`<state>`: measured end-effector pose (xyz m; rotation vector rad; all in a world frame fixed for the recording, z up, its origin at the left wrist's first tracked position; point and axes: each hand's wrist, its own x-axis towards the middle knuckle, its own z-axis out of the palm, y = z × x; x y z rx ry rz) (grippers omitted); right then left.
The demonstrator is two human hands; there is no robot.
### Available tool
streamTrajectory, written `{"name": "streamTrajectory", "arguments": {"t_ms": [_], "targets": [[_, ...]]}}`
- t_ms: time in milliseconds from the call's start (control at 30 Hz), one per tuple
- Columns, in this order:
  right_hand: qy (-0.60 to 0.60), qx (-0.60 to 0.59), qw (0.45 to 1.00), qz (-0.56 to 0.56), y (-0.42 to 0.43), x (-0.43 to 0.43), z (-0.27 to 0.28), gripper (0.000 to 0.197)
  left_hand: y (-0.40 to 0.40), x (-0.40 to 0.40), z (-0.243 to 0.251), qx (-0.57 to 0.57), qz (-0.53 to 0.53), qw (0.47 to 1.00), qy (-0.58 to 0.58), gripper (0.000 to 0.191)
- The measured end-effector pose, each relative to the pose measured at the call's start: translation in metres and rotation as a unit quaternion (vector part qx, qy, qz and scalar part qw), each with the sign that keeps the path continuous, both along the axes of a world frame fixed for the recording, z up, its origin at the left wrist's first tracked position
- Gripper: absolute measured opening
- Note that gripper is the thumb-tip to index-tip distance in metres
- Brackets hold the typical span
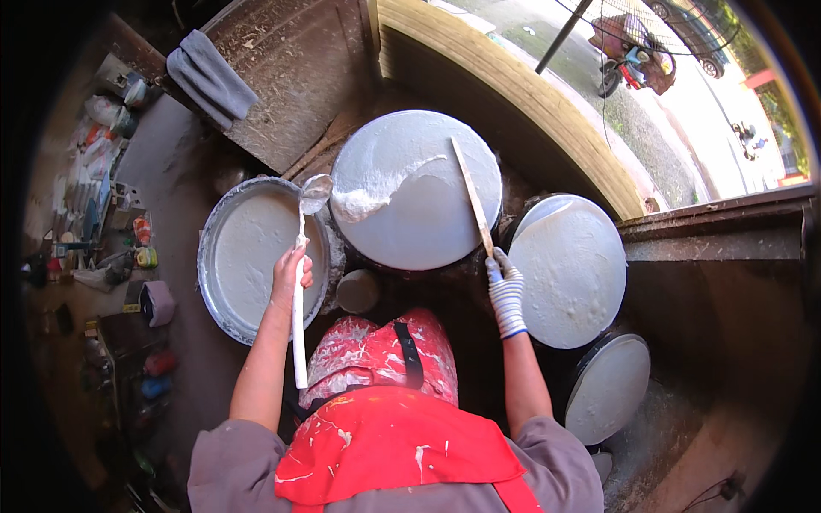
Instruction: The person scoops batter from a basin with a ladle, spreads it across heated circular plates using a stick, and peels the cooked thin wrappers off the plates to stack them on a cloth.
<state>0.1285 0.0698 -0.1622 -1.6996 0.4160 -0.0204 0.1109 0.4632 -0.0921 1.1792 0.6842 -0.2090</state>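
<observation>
My bare left hand (292,272) grips a ladle (316,194) by its long white handle. The ladle's batter-coated bowl is over the gap between a wide basin (208,276) of pale batter and a large round griddle (417,237). On the griddle lies a thin pale sheet, with a thicker streak of wet batter (365,200) on its left part. In a striped glove, my right hand (507,295) holds a long thin wooden spatula (473,195), which lies across the griddle's right side. Just right of that hand is a second round surface (567,282) covered by a pale, bubbled sheet.
Another round pale surface (609,388) stands lower right. A small round container (358,292) sits below the griddle. A curved wooden ledge (513,83) borders the far side. A grey towel (208,80) hangs upper left; cluttered goods line the left.
</observation>
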Motion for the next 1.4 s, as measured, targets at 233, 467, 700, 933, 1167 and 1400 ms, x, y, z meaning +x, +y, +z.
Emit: {"name": "streamTrajectory", "arguments": {"t_ms": [233,467,700,933,1167,1400], "targets": [[0.083,-0.097,0.979,0.157,0.042,-0.021,0.021,0.035,0.027,-0.005,-0.004,-0.009,-0.094,0.995,-0.015,0.027],[0.092,-0.187,0.968,0.140,0.074,-0.082,0.028,0.035,0.051,-0.010,-0.009,-0.009,-0.199,0.978,-0.063,0.028],[-0.046,-0.083,0.994,-0.052,0.177,-0.155,0.041,0.047,0.063,-0.015,0.014,-0.026,-0.274,0.955,-0.107,0.032],[-0.003,0.364,0.925,-0.111,0.360,-0.052,0.004,0.042,0.065,-0.011,0.059,-0.208,-0.183,0.941,-0.193,0.038],[0.122,0.291,0.936,-0.158,0.384,-0.073,-0.012,0.024,0.131,-0.047,0.024,-0.154,-0.128,0.973,-0.112,0.035],[0.122,0.329,0.920,-0.173,0.325,-0.135,0.004,0.027,0.147,-0.063,-0.002,-0.167,-0.111,0.979,-0.049,0.036]]}}
